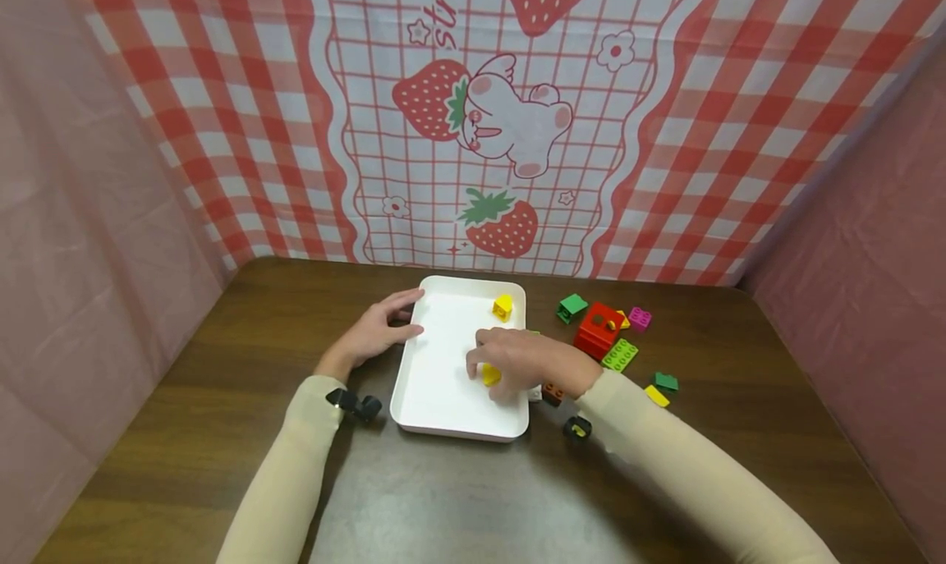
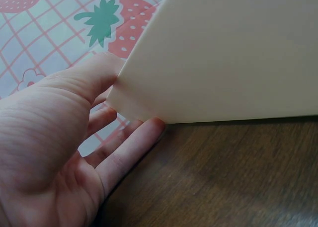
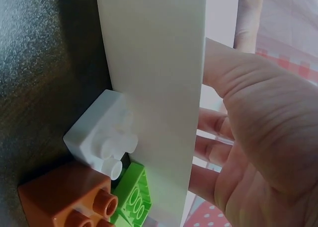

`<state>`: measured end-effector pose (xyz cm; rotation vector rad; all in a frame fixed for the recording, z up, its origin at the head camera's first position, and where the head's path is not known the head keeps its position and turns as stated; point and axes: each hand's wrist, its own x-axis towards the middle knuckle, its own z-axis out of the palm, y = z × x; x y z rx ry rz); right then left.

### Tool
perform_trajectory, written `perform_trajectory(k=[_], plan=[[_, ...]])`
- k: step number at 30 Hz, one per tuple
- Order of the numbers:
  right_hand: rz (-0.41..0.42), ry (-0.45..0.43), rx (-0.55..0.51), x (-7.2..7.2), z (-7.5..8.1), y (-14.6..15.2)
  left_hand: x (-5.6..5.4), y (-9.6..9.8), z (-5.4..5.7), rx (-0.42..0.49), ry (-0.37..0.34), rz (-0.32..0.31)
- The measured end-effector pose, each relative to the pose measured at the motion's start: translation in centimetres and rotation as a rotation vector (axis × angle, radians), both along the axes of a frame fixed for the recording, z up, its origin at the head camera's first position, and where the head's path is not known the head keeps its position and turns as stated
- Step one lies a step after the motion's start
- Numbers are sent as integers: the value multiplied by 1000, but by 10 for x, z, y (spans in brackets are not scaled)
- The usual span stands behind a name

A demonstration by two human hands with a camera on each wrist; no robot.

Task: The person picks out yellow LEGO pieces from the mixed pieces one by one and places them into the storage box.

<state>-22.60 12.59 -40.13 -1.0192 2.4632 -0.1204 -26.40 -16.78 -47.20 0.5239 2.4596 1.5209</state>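
Observation:
A white tray (image 1: 447, 400) lies on the table, with a yellow brick (image 1: 502, 307) near its far right corner. My left hand (image 1: 375, 327) touches the tray's left side, thumb and fingers loosely spread; the left wrist view shows its fingertips against the tray's outer wall (image 2: 223, 63). Inside the tray, my right hand (image 1: 513, 359) reaches over the right rim and pinches another yellow brick (image 1: 491, 374) between thumb and fingers. That brick is partly covered by the hand. In the right wrist view, the tray wall hides the fingertips.
Right of the tray lie a white brick (image 3: 94, 132), a brown brick (image 1: 553, 394) and a lime brick (image 3: 131, 194). Farther right are a red block (image 1: 599, 330), green piece (image 1: 571, 308), lime brick (image 1: 620, 355), magenta brick (image 1: 640, 318) and yellow piece (image 1: 656, 396). A patterned cloth (image 1: 480, 137) hangs behind.

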Motion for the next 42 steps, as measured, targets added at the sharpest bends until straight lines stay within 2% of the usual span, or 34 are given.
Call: perform_trajectory(k=[11,23,32,42], plan=[[11,-1,15,-2,8,-1,0,0,1,-8,-2,5],[59,74,63,-4,22,-2,0,1,-2,-14,3,9],[45,103,70,-5,31,3,0,1,-2,-14,20,-4],[68,172,21,-4,33,6,1,1,1,-5,-6,7]])
